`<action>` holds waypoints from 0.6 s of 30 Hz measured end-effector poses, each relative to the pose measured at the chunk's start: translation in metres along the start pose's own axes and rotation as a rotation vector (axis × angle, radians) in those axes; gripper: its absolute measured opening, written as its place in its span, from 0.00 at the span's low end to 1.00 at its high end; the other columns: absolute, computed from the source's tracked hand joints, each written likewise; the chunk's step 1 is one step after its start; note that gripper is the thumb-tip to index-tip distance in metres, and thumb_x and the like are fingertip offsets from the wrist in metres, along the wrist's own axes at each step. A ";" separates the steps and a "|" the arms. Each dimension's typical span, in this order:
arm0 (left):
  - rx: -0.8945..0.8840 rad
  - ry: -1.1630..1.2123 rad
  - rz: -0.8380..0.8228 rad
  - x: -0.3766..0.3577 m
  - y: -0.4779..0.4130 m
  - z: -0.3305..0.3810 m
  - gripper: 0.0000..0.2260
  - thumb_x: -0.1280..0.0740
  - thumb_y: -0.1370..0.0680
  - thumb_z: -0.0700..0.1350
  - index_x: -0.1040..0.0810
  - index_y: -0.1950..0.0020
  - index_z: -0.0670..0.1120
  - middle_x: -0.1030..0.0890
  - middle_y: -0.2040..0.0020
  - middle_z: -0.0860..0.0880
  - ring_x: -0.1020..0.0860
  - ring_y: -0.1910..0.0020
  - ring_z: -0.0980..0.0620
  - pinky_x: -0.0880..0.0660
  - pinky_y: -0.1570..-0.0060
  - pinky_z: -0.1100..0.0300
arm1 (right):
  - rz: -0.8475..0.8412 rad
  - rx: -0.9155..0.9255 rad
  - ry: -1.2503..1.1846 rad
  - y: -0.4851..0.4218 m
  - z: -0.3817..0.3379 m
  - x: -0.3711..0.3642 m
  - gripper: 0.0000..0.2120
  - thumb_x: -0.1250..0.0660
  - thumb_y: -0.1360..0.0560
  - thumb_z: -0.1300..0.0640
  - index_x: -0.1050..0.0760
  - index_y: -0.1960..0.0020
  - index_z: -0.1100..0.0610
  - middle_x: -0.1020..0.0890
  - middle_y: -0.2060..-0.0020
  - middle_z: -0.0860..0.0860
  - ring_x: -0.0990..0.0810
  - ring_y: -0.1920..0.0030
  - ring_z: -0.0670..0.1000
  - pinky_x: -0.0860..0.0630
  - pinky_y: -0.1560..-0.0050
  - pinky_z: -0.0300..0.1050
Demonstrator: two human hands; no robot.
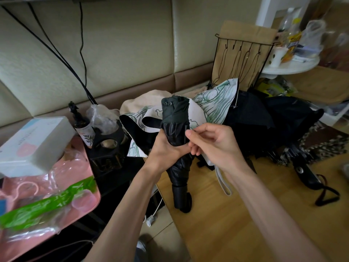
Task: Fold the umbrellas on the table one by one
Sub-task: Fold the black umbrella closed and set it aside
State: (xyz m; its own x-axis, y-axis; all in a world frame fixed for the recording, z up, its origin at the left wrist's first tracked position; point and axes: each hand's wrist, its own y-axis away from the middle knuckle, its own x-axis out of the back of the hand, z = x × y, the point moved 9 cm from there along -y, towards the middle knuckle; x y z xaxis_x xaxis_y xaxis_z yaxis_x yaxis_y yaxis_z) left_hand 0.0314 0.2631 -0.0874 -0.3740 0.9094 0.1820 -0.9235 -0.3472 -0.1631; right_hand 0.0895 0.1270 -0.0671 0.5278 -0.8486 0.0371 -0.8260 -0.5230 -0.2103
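At the far left a pink tray (90,201) with rounded corners carries a matt white box (35,144) and a crinkled clear plastic bag (43,207) printed with a green band. Behind it stands a dark pump bottle (84,127) with a pale leaf label. Near the middle, the left hand (166,150) wraps its fingers and thumb round the waist of a dark umbrella (175,112), holding it upright above the near left edge of the wooden table (236,214). Its canopy is rolled into a tight cylinder, dull dark green cloth at the top and glossy, creased black below, ending in a stubby black handle at the bottom. Just to the right, the right hand (217,146) meets it with curled fingers, thumb and fingertips pinching the glossy cloth beside the left thumb. Behind both hands a white umbrella (213,99) with green line drawings lies loose and rumpled on the table, its black lining showing and a flat white strap trailing over the smooth wood grain. Further right a black umbrella (273,118) sprawls half collapsed, its ribs bunched and its chunky handle with a cord loop pointing to the near right. Behind it stands a thin black wire rack (243,59) with hooks.
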 end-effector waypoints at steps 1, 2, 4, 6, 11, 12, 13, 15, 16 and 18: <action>0.001 -0.014 -0.010 -0.001 0.000 0.000 0.07 0.24 0.23 0.34 0.19 0.52 0.44 0.14 0.61 0.53 0.15 0.59 0.58 0.22 0.56 0.68 | -0.025 0.013 0.032 -0.001 -0.002 -0.005 0.06 0.26 0.21 0.62 0.17 0.51 0.66 0.14 0.66 0.56 0.19 0.69 0.51 0.21 0.66 0.43; 0.001 -0.022 -0.014 -0.001 0.000 -0.001 0.08 0.25 0.23 0.33 0.20 0.54 0.45 0.14 0.63 0.54 0.15 0.60 0.60 0.23 0.57 0.69 | -0.054 0.027 0.074 -0.001 -0.005 -0.008 0.06 0.26 0.21 0.62 0.16 0.51 0.65 0.14 0.65 0.55 0.20 0.69 0.50 0.21 0.66 0.43; 0.005 -0.045 -0.003 0.001 -0.002 -0.006 0.10 0.25 0.23 0.32 0.22 0.54 0.45 0.15 0.65 0.56 0.16 0.61 0.61 0.22 0.57 0.68 | -0.112 0.049 0.138 -0.001 -0.010 -0.014 0.05 0.27 0.20 0.62 0.16 0.50 0.64 0.14 0.64 0.55 0.20 0.69 0.49 0.21 0.64 0.42; 0.029 -0.044 0.027 0.003 -0.003 -0.011 0.12 0.26 0.22 0.32 0.24 0.51 0.47 0.15 0.65 0.59 0.16 0.61 0.63 0.20 0.56 0.66 | -0.156 0.073 0.161 0.001 -0.017 -0.017 0.04 0.27 0.20 0.62 0.17 0.51 0.64 0.15 0.64 0.56 0.20 0.68 0.48 0.22 0.64 0.40; 0.018 -0.040 0.062 0.008 -0.003 -0.016 0.07 0.28 0.22 0.31 0.22 0.48 0.39 0.15 0.66 0.54 0.15 0.62 0.58 0.21 0.58 0.65 | -0.187 0.122 0.167 0.005 -0.026 -0.021 0.04 0.27 0.20 0.63 0.18 0.52 0.64 0.16 0.66 0.54 0.19 0.68 0.50 0.21 0.62 0.41; 0.037 -0.039 0.068 0.010 -0.004 -0.020 0.09 0.27 0.23 0.33 0.24 0.45 0.34 0.15 0.66 0.52 0.15 0.63 0.56 0.21 0.57 0.63 | -0.189 0.103 0.163 0.005 -0.023 -0.023 0.05 0.27 0.20 0.63 0.18 0.52 0.64 0.16 0.65 0.54 0.19 0.68 0.50 0.21 0.63 0.40; 0.044 -0.042 0.073 0.011 -0.006 -0.022 0.14 0.27 0.25 0.34 0.26 0.44 0.30 0.16 0.67 0.50 0.15 0.64 0.54 0.21 0.59 0.61 | -0.191 0.082 0.165 0.005 -0.020 -0.027 0.05 0.27 0.20 0.62 0.17 0.52 0.65 0.15 0.65 0.54 0.19 0.68 0.50 0.22 0.64 0.40; 0.055 -0.058 0.093 0.012 -0.008 -0.025 0.18 0.29 0.30 0.37 0.27 0.43 0.30 0.17 0.66 0.47 0.16 0.65 0.52 0.22 0.61 0.58 | -0.170 0.056 0.184 0.003 -0.014 -0.033 0.05 0.26 0.21 0.63 0.17 0.53 0.64 0.15 0.66 0.55 0.18 0.69 0.50 0.22 0.66 0.39; 0.052 -0.078 0.118 0.012 -0.009 -0.025 0.18 0.29 0.31 0.38 0.27 0.44 0.32 0.17 0.65 0.46 0.17 0.64 0.51 0.22 0.61 0.57 | -0.142 0.054 0.198 0.002 -0.013 -0.034 0.05 0.25 0.22 0.63 0.17 0.55 0.64 0.15 0.66 0.55 0.18 0.70 0.50 0.22 0.67 0.39; 0.002 -0.116 0.155 0.012 -0.009 -0.021 0.17 0.27 0.30 0.40 0.25 0.46 0.35 0.17 0.61 0.46 0.16 0.61 0.51 0.22 0.61 0.57 | -0.085 0.065 0.230 0.000 -0.014 -0.033 0.05 0.24 0.22 0.62 0.16 0.56 0.63 0.15 0.67 0.54 0.19 0.72 0.48 0.23 0.67 0.38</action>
State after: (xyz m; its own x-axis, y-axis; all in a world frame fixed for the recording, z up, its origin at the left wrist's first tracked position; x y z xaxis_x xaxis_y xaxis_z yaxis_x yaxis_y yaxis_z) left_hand 0.0371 0.2820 -0.1041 -0.5190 0.8127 0.2649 -0.8542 -0.4816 -0.1962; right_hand 0.0689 0.1541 -0.0543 0.5297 -0.8018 0.2767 -0.7622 -0.5931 -0.2593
